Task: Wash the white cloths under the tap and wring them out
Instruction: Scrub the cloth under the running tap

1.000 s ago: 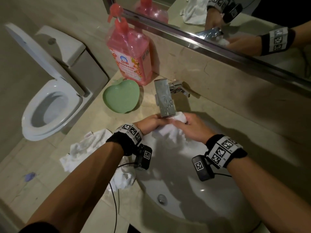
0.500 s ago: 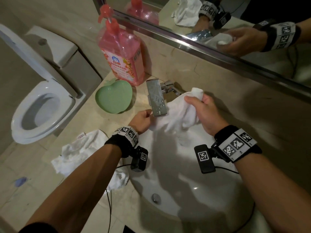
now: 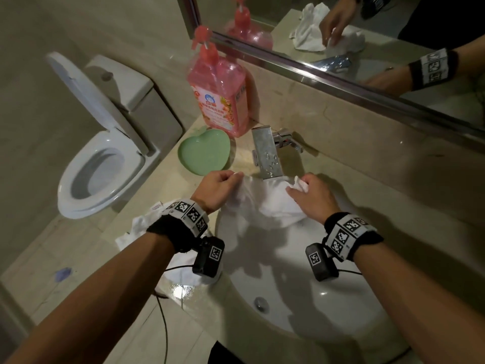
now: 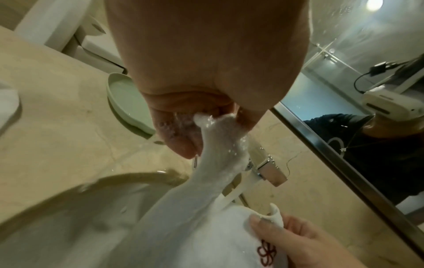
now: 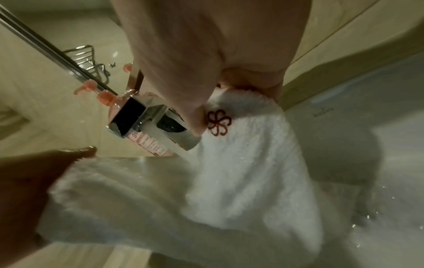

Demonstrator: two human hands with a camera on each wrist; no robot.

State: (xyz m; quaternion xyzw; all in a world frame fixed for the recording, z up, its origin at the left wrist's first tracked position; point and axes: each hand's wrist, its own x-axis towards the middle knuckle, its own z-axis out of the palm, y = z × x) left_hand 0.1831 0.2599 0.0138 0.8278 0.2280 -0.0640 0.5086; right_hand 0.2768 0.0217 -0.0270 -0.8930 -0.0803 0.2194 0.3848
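Note:
A wet white cloth [image 3: 265, 200] with a red flower mark [image 5: 218, 122] hangs spread over the white basin [image 3: 301, 306], just under the chrome tap [image 3: 266, 153]. My left hand [image 3: 223, 183] pinches its left corner [image 4: 204, 121]. My right hand [image 3: 301, 190] pinches the right corner [image 4: 274, 213] by the flower mark. Water runs from the spout onto the cloth [image 4: 231, 195]. A second white cloth [image 3: 141, 224] lies crumpled on the counter, partly hidden under my left wrist.
A pink soap pump bottle [image 3: 220, 93] and a green heart-shaped dish [image 3: 204, 152] stand left of the tap. A mirror [image 3: 367, 35] runs along the back wall. An open toilet [image 3: 99, 169] stands left of the beige counter [image 3: 131, 324].
The bunched cloth has been opened out: my right hand raised one end, then came back down, and both hands now hold it by its corners, stretched under the tap.

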